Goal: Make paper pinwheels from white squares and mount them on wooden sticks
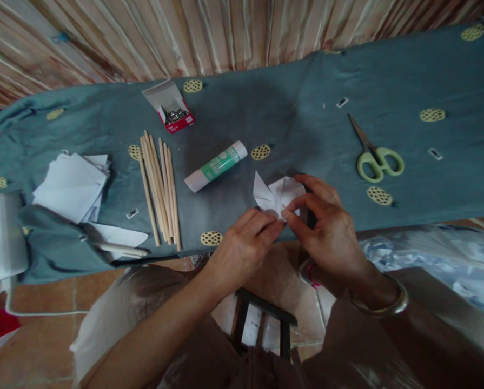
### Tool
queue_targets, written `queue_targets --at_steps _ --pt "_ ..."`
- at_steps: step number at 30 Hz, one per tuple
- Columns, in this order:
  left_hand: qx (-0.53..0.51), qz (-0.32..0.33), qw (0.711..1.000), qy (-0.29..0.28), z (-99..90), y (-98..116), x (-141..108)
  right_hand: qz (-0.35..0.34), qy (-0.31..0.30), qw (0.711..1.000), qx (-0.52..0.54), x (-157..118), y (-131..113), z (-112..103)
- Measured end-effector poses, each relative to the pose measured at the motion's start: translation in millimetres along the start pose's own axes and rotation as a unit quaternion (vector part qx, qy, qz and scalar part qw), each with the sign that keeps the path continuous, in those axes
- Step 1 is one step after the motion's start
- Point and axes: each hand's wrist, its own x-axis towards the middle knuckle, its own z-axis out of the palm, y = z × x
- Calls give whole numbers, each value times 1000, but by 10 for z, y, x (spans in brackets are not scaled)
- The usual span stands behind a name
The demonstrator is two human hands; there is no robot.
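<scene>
A folded white paper piece [280, 192] with pointed flaps is held near the front edge of the cloth-covered table. My left hand [245, 243] is closed on its lower left side, fingers bent against the paper. From the right, my right hand [325, 224] pinches at the paper's middle with thumb and index finger, while other fingers curl behind its right side. Something small and thin may be between the pinching fingertips, too small to make out. A glue stick [216, 166] with a green label lies just to the left, beyond my left hand.
Green-handled scissors [373, 156] lie at the right. Several wooden sticks [159, 189], an open red-and-white box [173, 111] of small metal pieces and a stack of white paper [72, 183] are on the left. A white device [2, 237] stands at the far left edge.
</scene>
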Motion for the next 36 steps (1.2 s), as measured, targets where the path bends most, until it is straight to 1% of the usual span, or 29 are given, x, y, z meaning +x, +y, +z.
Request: queue_targets --at_steps 11,30,32,36 --pt "17 8 1000 -8 -9 -3 -10 -10 -9 1000 -6 -5 30 -12" --pt "23 23 999 -7 -19 10 18 -3 -23 1000 -4 -9 10 -36" --pt "23 24 999 -5 -13 9 19 -5 -19 1000 -1 -12 12 -29" --pt "22 26 999 0 0 5 14 -24 12 999 19 -23 20 5"
